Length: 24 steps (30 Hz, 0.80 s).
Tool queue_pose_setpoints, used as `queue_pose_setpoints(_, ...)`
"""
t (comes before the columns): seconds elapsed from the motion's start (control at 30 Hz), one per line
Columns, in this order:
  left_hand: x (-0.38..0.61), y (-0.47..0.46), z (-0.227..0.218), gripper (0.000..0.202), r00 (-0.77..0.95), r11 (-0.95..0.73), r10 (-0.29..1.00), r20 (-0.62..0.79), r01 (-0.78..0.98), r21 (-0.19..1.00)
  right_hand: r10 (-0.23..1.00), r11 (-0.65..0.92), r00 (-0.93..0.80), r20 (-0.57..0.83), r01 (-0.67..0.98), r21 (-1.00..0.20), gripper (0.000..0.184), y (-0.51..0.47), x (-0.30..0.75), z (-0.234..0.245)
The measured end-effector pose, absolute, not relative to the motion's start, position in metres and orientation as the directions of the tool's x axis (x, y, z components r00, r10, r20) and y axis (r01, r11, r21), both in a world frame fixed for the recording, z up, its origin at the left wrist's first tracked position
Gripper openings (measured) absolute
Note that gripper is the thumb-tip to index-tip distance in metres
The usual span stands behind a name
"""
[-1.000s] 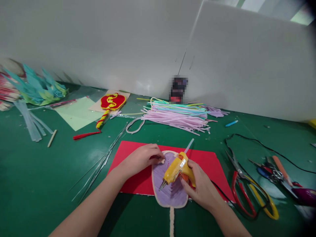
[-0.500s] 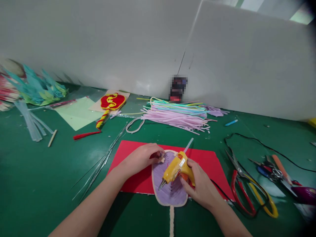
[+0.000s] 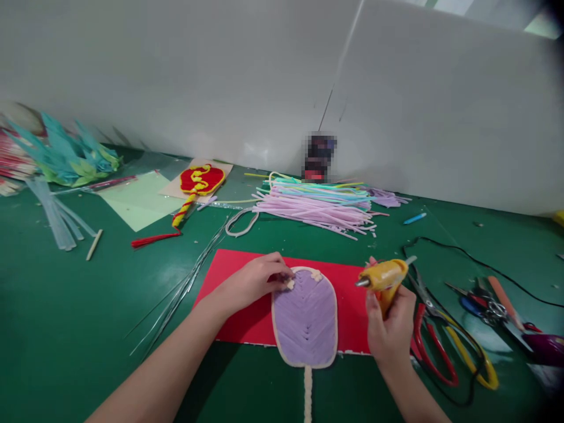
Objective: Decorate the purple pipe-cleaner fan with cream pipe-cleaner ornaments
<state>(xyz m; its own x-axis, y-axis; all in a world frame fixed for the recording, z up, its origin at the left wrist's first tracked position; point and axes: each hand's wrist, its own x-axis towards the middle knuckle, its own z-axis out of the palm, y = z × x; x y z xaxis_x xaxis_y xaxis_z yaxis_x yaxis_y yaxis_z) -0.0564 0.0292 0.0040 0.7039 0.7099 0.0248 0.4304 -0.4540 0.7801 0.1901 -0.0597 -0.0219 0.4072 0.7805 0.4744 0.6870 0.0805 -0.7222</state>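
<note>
A purple hand fan point(image 3: 306, 317) with a cream rim and twisted cream handle lies on a red board point(image 3: 238, 311). At the fan's upper left edge, my left hand point(image 3: 264, 273) is closed, its fingertips pinching a small cream flower point(image 3: 291, 284). A second cream flower point(image 3: 316, 275) sits at the top right of the rim, apart from my fingers. My right hand point(image 3: 392, 323) grips a yellow hot glue gun point(image 3: 385, 275) over the board's right side. The gun's nozzle points left, and a clear glue stick sticks out of its back.
Pliers point(image 3: 434, 329) with red and yellow handles lie at the right, beside the gun's black cord and more tools point(image 3: 493, 311). Pipe cleaners point(image 3: 308, 205) are heaped at the back. A red fan point(image 3: 202, 179), thin wires point(image 3: 189, 282) and glue sticks point(image 3: 57, 217) lie leftward.
My right hand has moved right with the glue gun, off the fan, and the gun is now turned nearly level. My left hand stays at the flower.
</note>
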Motion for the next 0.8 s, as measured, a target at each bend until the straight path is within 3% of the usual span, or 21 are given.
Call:
queue_pose_setpoints(0.13, -0.0563, 0.0284, 0.0058, 0.019, 0.686, -0.417, 0.728, 0.007, 0.435, 0.798, 0.753, 0.013, 0.539, 0.377, 0.561, -0.827, 0.043, -0.0533, 0.1867, -0.0182)
queue_pose_setpoints(0.27, -0.0562, 0.0291, 0.0038, 0.020, 0.673, -0.392, 0.739, -0.019, 0.453, 0.801, 0.754, -0.066, 0.575, 0.318, 0.548, -0.834, 0.049, -0.0513, 0.1863, -0.0158)
queue_pose_setpoints(0.43, -0.0555, 0.0303, 0.0020, 0.020, 0.673, -0.400, 0.740, -0.013, 0.455, 0.795, 0.763, -0.185, 0.554, 0.333, 0.680, -0.709, 0.054, -0.0506, 0.1844, -0.0144)
queue_pose_setpoints(0.6, -0.0546, 0.0296, 0.0034, 0.018, 0.673, -0.431, 0.739, 0.014, 0.458, 0.777, 0.787, -0.131, 0.455, 0.417, 0.783, -0.608, 0.049, -0.0489, 0.1846, -0.0168)
queue_pose_setpoints(0.8, -0.0557, 0.0302, 0.0030, 0.019, 0.676, -0.432, 0.737, -0.004, 0.475, 0.767, 0.789, -0.111, 0.425, 0.444, 0.809, -0.577, 0.047, -0.0482, 0.1861, -0.0182)
